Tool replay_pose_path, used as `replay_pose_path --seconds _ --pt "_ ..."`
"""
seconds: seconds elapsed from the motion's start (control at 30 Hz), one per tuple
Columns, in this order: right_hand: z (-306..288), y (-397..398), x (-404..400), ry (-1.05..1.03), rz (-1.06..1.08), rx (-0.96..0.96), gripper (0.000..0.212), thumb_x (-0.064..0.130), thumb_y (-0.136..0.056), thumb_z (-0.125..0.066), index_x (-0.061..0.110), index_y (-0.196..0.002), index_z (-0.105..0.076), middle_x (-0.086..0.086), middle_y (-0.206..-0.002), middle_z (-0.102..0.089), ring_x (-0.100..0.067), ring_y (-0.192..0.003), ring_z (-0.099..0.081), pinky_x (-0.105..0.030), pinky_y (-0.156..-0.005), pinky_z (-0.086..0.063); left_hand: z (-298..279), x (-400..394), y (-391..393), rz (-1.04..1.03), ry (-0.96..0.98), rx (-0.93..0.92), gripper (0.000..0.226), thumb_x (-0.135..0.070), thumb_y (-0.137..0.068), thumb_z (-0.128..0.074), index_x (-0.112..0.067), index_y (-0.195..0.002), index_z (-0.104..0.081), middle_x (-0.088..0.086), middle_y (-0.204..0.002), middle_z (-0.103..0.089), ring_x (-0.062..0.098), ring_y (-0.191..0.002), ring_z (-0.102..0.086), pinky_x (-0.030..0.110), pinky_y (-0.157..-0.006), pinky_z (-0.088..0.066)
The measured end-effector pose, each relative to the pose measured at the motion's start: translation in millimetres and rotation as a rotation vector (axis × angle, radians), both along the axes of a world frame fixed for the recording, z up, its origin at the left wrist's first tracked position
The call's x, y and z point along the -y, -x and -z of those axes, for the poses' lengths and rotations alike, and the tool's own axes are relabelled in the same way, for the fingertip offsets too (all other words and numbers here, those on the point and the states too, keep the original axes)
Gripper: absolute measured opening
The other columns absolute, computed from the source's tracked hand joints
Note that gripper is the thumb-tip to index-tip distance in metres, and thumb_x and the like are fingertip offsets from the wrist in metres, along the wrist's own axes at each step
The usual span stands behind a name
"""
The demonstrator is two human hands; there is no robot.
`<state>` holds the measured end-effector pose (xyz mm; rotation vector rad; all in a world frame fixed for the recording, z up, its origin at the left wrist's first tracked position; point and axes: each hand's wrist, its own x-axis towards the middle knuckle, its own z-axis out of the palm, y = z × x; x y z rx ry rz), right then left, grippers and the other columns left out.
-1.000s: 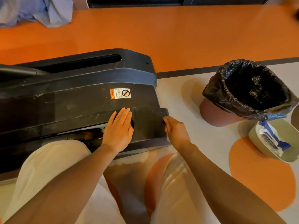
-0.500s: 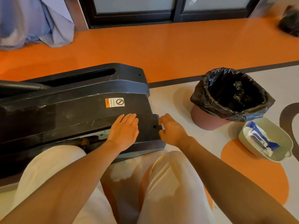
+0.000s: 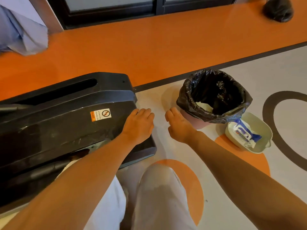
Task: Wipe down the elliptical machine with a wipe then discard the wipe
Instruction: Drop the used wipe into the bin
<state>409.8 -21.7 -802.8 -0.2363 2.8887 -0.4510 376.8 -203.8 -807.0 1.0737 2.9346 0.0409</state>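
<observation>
- just right of the right hand: a pinkish bin lined with a crinkled, glossy black bag folded over its rim; a pale crumpled wipe lies inside at the near wall.
- beyond the bin, further right of that hand: a pale green, rounded-rectangular tub on the floor, holding a white and blue pack of wipes.
- under and left of the left hand: the end of the elliptical machine, black moulded plastic, rounded corners, a long slot along the top, scuffed and streaked, with an orange and white warning sticker.
- left hand: palm down, fingers straight and together, over the machine's end corner; holds nothing.
- right hand: palm down above the grey floor beside the bin, fingers straight and close together, holding nothing.
- floor: smooth, orange and grey with dark curved lines.
</observation>
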Motion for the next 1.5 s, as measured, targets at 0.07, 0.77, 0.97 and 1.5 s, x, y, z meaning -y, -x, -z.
replay_pose_path --seconds 0.07,0.77,0.97,1.5 --pt "-6.8 9.2 -4.5 -0.038 -0.005 -0.032 0.038 -0.004 -0.089 -0.056 0.004 -0.126 -0.050 -0.014 -0.126 -0.044 -0.026 -0.100 -0.048 -0.030 -0.085 -0.049 -8.5 -8.5 13.9 0.033 0.067 0.012 0.041 -0.033 -0.103 -0.043 -0.011 -0.136 -0.053 0.010 -0.140 -0.054 0.025 -0.128 -0.051 0.037 -0.110 -0.035" --pt "-203.2 20.3 -15.8 -0.065 -0.056 0.039 0.047 -0.018 -0.041 -0.084 -0.007 -0.082 -0.066 -0.021 -0.076 -0.061 -0.033 -0.054 -0.057 -0.027 -0.039 -0.042 -203.2 -42.2 52.7 0.117 0.250 0.293 0.035 -0.031 -0.106 -0.033 -0.014 -0.132 -0.050 0.005 -0.133 -0.054 0.020 -0.124 -0.049 0.034 -0.109 -0.035" --pt "-202.6 44.5 -55.5 -0.135 0.039 0.007 0.045 -0.011 -0.039 -0.090 -0.001 -0.077 -0.067 -0.014 -0.069 -0.059 -0.026 -0.048 -0.054 -0.018 -0.045 -0.024 -213.4 -81.1 80.0 0.135 0.292 0.299 0.037 -0.032 -0.107 -0.028 -0.013 -0.132 -0.049 0.005 -0.134 -0.053 0.019 -0.123 -0.049 0.032 -0.106 -0.036" --pt "-125.3 82.9 -216.3 -0.194 0.076 0.242 0.046 0.014 -0.044 -0.098 0.010 -0.079 -0.068 -0.005 -0.069 -0.060 -0.023 -0.053 -0.059 -0.021 -0.040 -0.034 -156.0 -242.2 111.0 0.062 0.274 0.448 0.037 -0.027 -0.106 -0.028 -0.010 -0.129 -0.051 0.008 -0.129 -0.055 0.025 -0.118 -0.051 0.036 -0.098 -0.038"
